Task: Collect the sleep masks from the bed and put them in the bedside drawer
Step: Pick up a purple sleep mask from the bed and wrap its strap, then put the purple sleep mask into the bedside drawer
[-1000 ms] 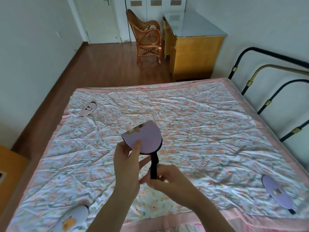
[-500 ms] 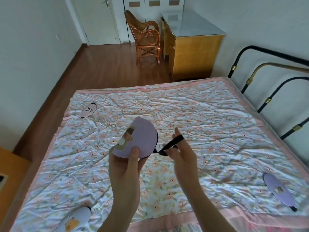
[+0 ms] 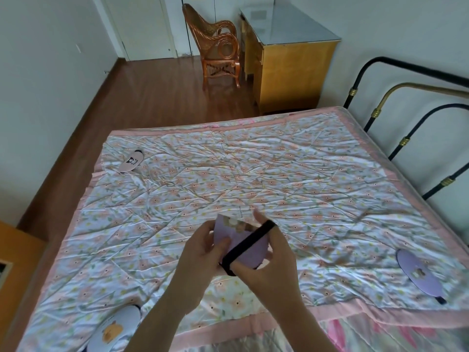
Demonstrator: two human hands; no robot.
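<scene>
Both hands hold a folded lilac sleep mask [image 3: 250,246] above the near middle of the bed [image 3: 253,174]. My left hand [image 3: 200,252] grips its left side. My right hand [image 3: 269,257] stretches the mask's black strap [image 3: 247,245] diagonally across it. Three more masks lie on the floral quilt: a pink one [image 3: 131,161] at the far left, a pale blue one [image 3: 115,329] at the near left edge, a lilac one [image 3: 417,274] at the near right. The bedside drawer is not clearly in view.
A wooden piece of furniture [image 3: 15,262] stands at the bed's left side. A black and brass bed frame [image 3: 406,138] runs along the right. Beyond the bed are a wooden desk [image 3: 289,62] and a rattan chair [image 3: 218,47] on the wood floor.
The held mask has been folded smaller and lowered toward me. My right hand has pulled the strap over the front of the mask, from beside it.
</scene>
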